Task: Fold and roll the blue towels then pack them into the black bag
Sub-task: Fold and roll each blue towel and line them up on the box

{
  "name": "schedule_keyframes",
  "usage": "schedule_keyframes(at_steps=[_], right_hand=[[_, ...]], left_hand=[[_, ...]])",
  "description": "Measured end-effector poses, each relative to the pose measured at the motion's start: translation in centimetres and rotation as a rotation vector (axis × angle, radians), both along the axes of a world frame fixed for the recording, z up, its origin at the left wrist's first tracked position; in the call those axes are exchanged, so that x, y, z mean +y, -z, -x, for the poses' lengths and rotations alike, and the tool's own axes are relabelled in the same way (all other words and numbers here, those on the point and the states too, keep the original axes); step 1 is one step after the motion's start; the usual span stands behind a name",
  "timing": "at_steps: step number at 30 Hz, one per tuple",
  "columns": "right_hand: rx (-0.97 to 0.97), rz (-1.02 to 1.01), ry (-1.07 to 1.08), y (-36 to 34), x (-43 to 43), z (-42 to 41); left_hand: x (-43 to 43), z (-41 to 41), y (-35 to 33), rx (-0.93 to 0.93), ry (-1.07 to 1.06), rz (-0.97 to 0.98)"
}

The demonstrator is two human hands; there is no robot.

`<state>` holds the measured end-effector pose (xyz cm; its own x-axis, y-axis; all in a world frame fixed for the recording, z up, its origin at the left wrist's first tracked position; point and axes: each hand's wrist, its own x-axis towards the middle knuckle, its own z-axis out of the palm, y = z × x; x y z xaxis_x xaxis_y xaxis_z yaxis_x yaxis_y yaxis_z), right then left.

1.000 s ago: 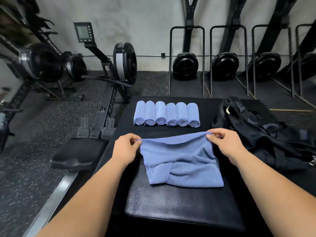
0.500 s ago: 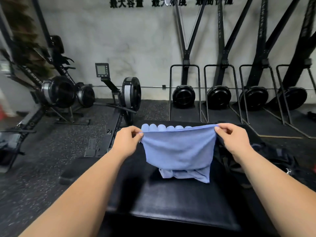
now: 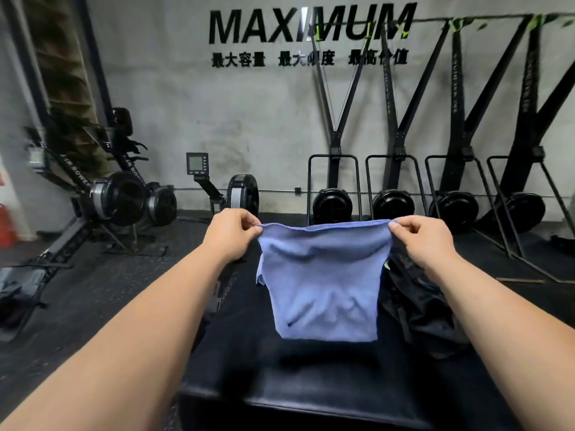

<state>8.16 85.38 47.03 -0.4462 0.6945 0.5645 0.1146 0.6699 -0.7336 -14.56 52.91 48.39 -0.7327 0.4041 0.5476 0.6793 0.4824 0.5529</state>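
A blue towel (image 3: 323, 281) hangs in the air in front of me, clear of the black padded bench (image 3: 311, 377). My left hand (image 3: 231, 233) pinches its top left corner and my right hand (image 3: 423, 239) pinches its top right corner. The cloth hangs flat between them, its lower edge just above the bench. The black bag (image 3: 420, 306) lies crumpled on the bench to the right, partly behind the towel. The rolled blue towels at the far end of the bench are hidden behind the hanging towel.
A rowing machine (image 3: 224, 194) stands beyond the bench to the left, with more rowers (image 3: 118, 200) further left. Several ski machines (image 3: 392, 206) on stands line the back wall. Dark rubber floor surrounds the bench.
Both hands lifted the towel off the bench until it hangs free. My view tilted upward, and the row of rolled towels went out of sight behind the cloth.
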Motion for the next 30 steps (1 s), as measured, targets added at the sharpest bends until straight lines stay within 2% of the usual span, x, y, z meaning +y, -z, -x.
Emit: schedule_keyframes(at_steps=[3, 7, 12, 20, 23, 27, 30], right_hand=[[-0.001, -0.021, 0.058, -0.4, -0.2, -0.5], [0.042, 0.117, -0.045, -0.7, -1.1, -1.1], [0.015, 0.068, -0.026, -1.3, -1.4, -1.8], [0.003, 0.092, -0.01, -1.2, -1.9, -2.8], [0.014, 0.189, -0.075, -1.2, -1.8, -3.0], [0.037, 0.334, -0.257, -1.0, -1.5, -4.2], [0.049, 0.461, -0.434, -0.8, -0.8, -5.1]], left_hand=[[-0.2, -0.8, -0.2, 0.033, -0.003, -0.021], [-0.7, -1.4, -0.3, 0.013, -0.101, 0.006], [-1.0, -2.1, -0.6, 0.002, -0.047, -0.091], [-2.0, -2.2, -0.2, -0.033, -0.046, -0.065], [-2.1, -2.4, 0.0, -0.125, 0.016, -0.063], [-3.2, -1.9, -0.1, -0.292, 0.154, -0.255], [-4.6, -1.7, -0.6, -0.477, 0.272, -0.32]])
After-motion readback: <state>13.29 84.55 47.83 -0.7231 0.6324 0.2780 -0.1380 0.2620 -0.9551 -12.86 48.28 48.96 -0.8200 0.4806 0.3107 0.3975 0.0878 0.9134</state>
